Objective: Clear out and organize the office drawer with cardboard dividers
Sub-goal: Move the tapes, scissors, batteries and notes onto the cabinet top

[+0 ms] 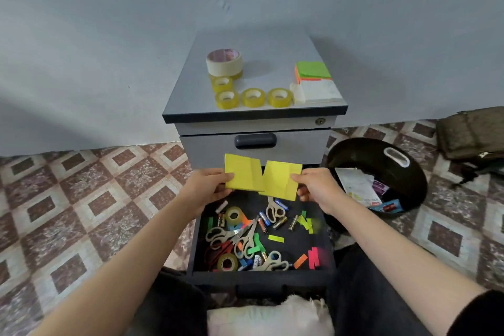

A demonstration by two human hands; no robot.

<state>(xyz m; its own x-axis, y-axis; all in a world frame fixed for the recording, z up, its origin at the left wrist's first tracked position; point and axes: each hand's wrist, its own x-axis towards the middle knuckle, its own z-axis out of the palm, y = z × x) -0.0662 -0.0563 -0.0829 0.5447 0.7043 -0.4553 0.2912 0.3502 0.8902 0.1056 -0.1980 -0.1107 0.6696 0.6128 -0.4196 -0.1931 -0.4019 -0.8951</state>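
Observation:
The open dark drawer point(324, 254) of a grey cabinet point(253, 114) lies below me, littered with scissors point(246, 240), batteries point(279, 222), tape rolls point(227, 262) and coloured paper flags point(313, 256). Above its far end I hold two yellow sticky-note pads. My left hand point(208, 185) pinches the left yellow pad point(244, 172) at its left edge. My right hand point(316, 185) pinches the right yellow pad point(281, 177) at its right edge. The two pads overlap slightly in the middle.
On the cabinet top stand a masking tape roll point(224, 61), several small yellow tape rolls point(252, 97), a green and orange note stack point(312, 71) and a white paper stack point(319, 91). A black bin point(376, 155) with wrappers sits right of the drawer, a bag point(471, 133) beyond it.

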